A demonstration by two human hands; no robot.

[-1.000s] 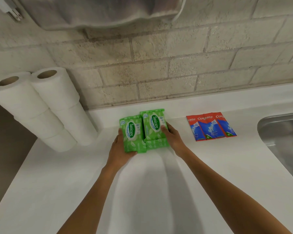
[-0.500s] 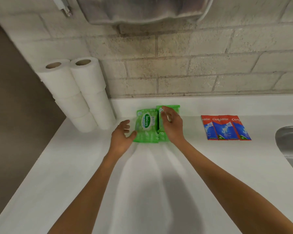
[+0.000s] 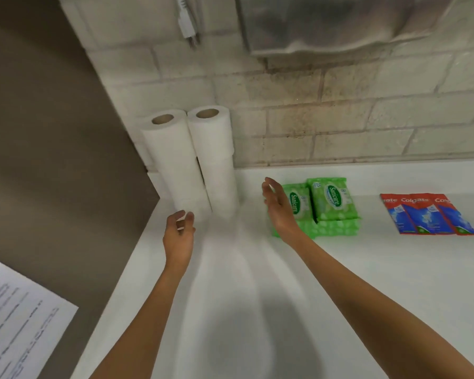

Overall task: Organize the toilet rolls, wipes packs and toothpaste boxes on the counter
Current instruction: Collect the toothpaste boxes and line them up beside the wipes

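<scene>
The fingers (image 3: 268, 187) of the right hand (image 3: 278, 212) are stretched out straight and a little spread, palm turned toward the left, holding nothing. The fingers (image 3: 185, 218) of the left hand (image 3: 178, 236) are loosely curled, thumb and fingertips apart, and they too hold nothing. Both hands hang over the white counter (image 3: 367, 283) with bare forearms reaching in from the near edge.

Between the two sets of fingers, and a little beyond them, stand the toilet rolls (image 3: 192, 165): two upright stacks side by side, touching each other, in the counter's far left corner by the brick wall (image 3: 340, 119). The left fingertips are just in front of the foot of the left stack; whether they touch it cannot be told. The right fingers are near the right stack but apart from it.

Just beside the right fingers, on their right, lie the green wipes packs (image 3: 329, 203), piled together; the hand covers part of the nearest pack. Further right, well apart from the fingers, three red and blue toothpaste boxes (image 3: 427, 214) lie flat in a row, side by side and touching.

Above the packs a metal dispenser (image 3: 353, 23) hangs on the wall, and a white plug (image 3: 188, 26) dangles to its left. Left of the left fingers, beyond the counter's edge and lower down, lies a printed sheet of paper (image 3: 14, 324).
</scene>
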